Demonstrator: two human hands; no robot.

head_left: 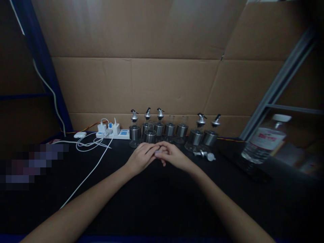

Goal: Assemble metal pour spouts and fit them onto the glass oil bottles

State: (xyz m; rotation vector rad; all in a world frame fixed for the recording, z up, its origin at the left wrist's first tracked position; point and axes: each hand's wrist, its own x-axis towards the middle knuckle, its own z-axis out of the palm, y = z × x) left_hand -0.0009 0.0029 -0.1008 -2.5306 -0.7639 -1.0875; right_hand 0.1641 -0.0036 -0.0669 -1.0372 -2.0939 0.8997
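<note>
My left hand and my right hand meet over the table, their fingers closed around a small pale piece. Most of that piece is covered by the fingers, so its kind does not show. Just behind them stands a glass bottle with a steel sleeve and an open neck. To the right of my right hand, a loose silvery pourer spout lies on the black table beside a pale round stopper end.
More steel-sleeved bottles stand in a row behind: several with pourer spouts, two with open necks. At left are a white power strip and a trailing cable. A large water bottle stands right. Cardboard walls the back.
</note>
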